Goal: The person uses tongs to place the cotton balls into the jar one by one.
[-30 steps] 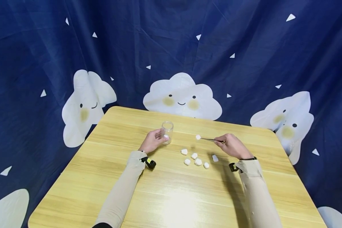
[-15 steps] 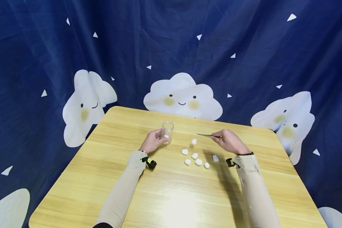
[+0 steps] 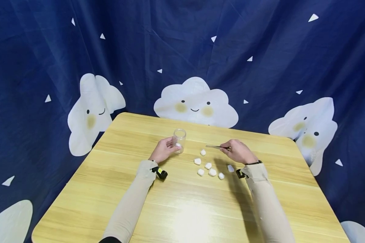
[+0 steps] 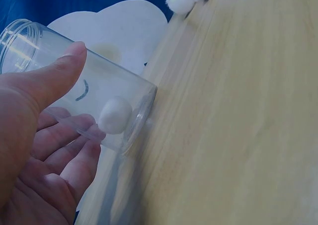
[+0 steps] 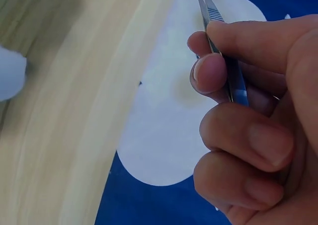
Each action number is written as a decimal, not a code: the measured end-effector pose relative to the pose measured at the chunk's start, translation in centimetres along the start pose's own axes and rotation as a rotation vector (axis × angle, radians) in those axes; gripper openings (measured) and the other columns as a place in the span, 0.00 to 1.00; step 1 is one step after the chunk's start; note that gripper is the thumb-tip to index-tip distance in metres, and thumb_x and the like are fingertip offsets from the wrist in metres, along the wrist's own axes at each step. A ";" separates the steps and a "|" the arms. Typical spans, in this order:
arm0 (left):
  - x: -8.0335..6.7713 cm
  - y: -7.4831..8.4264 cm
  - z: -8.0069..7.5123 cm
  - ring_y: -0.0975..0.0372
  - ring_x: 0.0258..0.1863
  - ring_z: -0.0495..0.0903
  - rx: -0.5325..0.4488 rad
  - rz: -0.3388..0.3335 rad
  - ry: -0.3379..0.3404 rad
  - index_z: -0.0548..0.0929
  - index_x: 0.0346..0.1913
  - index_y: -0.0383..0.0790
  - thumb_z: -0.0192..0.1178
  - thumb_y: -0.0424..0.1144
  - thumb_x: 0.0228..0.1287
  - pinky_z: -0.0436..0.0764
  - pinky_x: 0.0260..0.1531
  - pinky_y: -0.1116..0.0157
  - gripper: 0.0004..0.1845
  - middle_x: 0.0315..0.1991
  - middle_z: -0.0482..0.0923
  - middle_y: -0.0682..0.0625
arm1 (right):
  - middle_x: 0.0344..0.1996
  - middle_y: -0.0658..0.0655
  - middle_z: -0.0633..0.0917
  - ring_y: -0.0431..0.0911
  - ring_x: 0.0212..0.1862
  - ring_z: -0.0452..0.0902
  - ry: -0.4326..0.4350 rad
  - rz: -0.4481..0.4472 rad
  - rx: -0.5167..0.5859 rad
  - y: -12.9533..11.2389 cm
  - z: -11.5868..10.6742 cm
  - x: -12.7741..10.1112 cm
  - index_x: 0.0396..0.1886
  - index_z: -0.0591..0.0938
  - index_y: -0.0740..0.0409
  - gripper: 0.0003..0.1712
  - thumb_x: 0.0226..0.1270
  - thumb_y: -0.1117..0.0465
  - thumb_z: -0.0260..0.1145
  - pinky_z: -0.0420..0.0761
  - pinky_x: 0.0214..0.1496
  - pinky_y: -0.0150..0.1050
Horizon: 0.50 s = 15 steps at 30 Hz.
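Left hand (image 3: 163, 151) grips the clear jar (image 3: 179, 140) upright on the table (image 3: 182, 209) — one cotton ball (image 4: 115, 115) inside. Right hand (image 3: 238, 152) pinches empty tweezers (image 3: 214, 146) above a loose cotton ball (image 3: 203, 152) — pickup step; next calls for closing the tips on it.

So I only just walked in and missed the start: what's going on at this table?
A person sits at a wooden table. Their left hand holds a clear jar with one cotton ball inside. Their right hand pinches metal tweezers, whose tips are empty just above a loose cotton ball. Six more cotton balls lie nearby on the table.
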<state>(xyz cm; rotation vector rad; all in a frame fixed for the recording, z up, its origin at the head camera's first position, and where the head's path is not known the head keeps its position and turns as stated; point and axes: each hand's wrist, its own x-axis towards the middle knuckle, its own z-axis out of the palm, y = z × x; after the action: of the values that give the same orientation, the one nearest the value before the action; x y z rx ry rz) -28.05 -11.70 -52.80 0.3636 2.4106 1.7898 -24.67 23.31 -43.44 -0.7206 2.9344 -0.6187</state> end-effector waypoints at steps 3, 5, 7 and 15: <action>0.0 0.0 0.0 0.47 0.72 0.75 -0.003 -0.006 0.000 0.70 0.74 0.33 0.72 0.42 0.66 0.76 0.74 0.54 0.38 0.73 0.73 0.38 | 0.35 0.60 0.92 0.40 0.24 0.71 -0.034 -0.012 -0.007 -0.2 0.5 0.5 0.49 0.91 0.61 0.12 0.75 0.61 0.65 0.69 0.28 0.33; -0.1 -0.1 0.1 0.47 0.72 0.75 -0.004 -0.007 0.000 0.70 0.75 0.33 0.72 0.42 0.66 0.76 0.74 0.54 0.38 0.73 0.73 0.37 | 0.32 0.59 0.91 0.39 0.23 0.70 -0.052 -0.023 -0.017 -0.3 0.9 0.7 0.47 0.91 0.61 0.11 0.75 0.62 0.65 0.69 0.27 0.32; -0.1 -0.2 0.1 0.47 0.72 0.75 -0.005 -0.011 0.001 0.70 0.75 0.33 0.72 0.42 0.66 0.76 0.74 0.54 0.38 0.73 0.73 0.37 | 0.27 0.56 0.88 0.39 0.22 0.68 -0.068 -0.019 -0.018 -0.3 1.2 0.9 0.45 0.91 0.60 0.11 0.75 0.62 0.64 0.67 0.26 0.32; -0.1 0.1 0.0 0.46 0.72 0.75 -0.003 -0.006 0.006 0.70 0.74 0.32 0.72 0.42 0.66 0.76 0.74 0.54 0.38 0.73 0.73 0.37 | 0.16 0.46 0.71 0.38 0.18 0.59 -0.097 -0.030 -0.054 -0.1 2.6 1.2 0.27 0.86 0.58 0.13 0.75 0.64 0.64 0.58 0.22 0.30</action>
<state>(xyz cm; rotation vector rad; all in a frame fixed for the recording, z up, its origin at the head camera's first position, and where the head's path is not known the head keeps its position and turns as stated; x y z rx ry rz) -27.90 -11.70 -52.76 0.3506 2.4104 1.7949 -25.29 21.75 -45.75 -0.7787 2.8667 -0.4934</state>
